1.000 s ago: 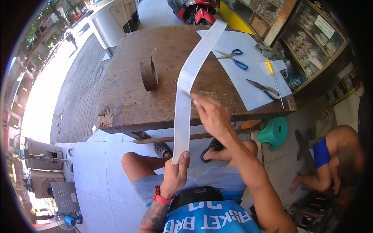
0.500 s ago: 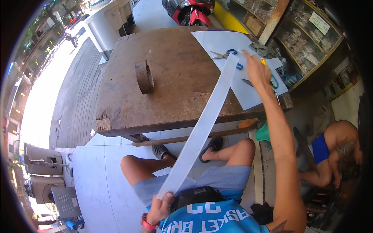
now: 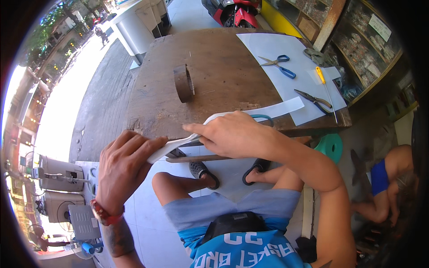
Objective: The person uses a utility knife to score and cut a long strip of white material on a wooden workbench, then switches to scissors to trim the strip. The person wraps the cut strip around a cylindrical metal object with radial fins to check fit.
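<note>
I see the left hand (image 3: 125, 165) with its thumb and fingers pinched on the near end of a white strip (image 3: 286, 107). The strip slants up past the table's front edge, looks folded between the hands, and its far end lies over a corner of the white sheet (image 3: 263, 44). The right hand (image 3: 237, 134) bends over the strip's middle, index finger stretched out; I can't tell how far the other fingers close, since the back of the hand blocks my view. A teal loop (image 3: 263, 117) shows just behind it, its owner hidden.

On the wooden table (image 3: 152, 71), a brown ring (image 3: 180, 85) stands on edge, well apart from the hands. Blue-handled scissors (image 3: 286, 72), pliers (image 3: 316, 100) and a yellow screwdriver (image 3: 320, 76) lie on the sheet to the right. The right forearm partly covers the green stool (image 3: 333, 145); farther right, another person (image 3: 389, 174) bends low.
</note>
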Action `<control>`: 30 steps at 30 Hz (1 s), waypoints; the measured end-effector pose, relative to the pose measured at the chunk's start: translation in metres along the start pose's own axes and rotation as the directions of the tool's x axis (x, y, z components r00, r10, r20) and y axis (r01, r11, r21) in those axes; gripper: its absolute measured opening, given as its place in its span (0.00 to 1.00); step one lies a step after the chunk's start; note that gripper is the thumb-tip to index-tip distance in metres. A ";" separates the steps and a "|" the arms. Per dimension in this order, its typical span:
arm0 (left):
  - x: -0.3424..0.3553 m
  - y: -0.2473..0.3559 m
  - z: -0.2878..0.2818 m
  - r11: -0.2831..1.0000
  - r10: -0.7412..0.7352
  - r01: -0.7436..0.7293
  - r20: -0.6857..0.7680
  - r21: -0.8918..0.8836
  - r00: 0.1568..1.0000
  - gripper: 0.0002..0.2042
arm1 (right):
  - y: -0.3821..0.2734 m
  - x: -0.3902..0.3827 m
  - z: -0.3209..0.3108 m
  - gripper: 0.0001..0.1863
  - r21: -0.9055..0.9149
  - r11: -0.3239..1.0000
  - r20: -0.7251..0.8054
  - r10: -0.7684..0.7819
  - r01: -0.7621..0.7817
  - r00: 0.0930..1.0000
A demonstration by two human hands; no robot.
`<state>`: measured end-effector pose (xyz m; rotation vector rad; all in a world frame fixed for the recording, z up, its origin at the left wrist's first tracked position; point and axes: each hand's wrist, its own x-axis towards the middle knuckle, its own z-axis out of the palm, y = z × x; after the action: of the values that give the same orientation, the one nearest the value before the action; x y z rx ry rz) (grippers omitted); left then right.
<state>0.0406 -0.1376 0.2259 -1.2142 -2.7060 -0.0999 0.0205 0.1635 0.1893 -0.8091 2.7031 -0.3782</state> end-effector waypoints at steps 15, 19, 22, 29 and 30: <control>0.088 0.066 0.134 0.260 -0.558 -0.120 -0.251 -0.958 0.791 0.15 | 0.024 -0.011 -0.026 0.21 0.933 0.360 0.028 -0.071 0.000 0.997; 0.094 0.039 0.112 0.495 -0.500 0.086 -0.202 -0.865 0.842 0.11 | 0.039 0.003 -0.025 0.19 0.795 0.606 -0.094 0.101 0.013 0.990; 0.088 0.043 0.117 0.525 -0.529 0.144 -0.190 -0.839 0.827 0.13 | 0.044 0.019 0.009 0.24 0.291 0.945 -0.530 0.031 0.147 0.847; 0.030 0.077 0.149 0.377 -0.522 0.374 0.140 -0.847 0.841 0.15 | 0.089 0.017 0.037 0.25 0.017 0.956 -0.499 0.263 -0.294 0.826; 0.020 0.080 0.151 0.393 -0.532 0.387 0.138 -0.834 0.836 0.15 | 0.098 0.014 0.031 0.24 -0.020 0.907 -0.571 0.335 -0.420 0.750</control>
<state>0.0675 -0.0502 0.0808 -0.4143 -2.7663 -1.6873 -0.0275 0.2296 0.1254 -0.1536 3.3792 -0.3615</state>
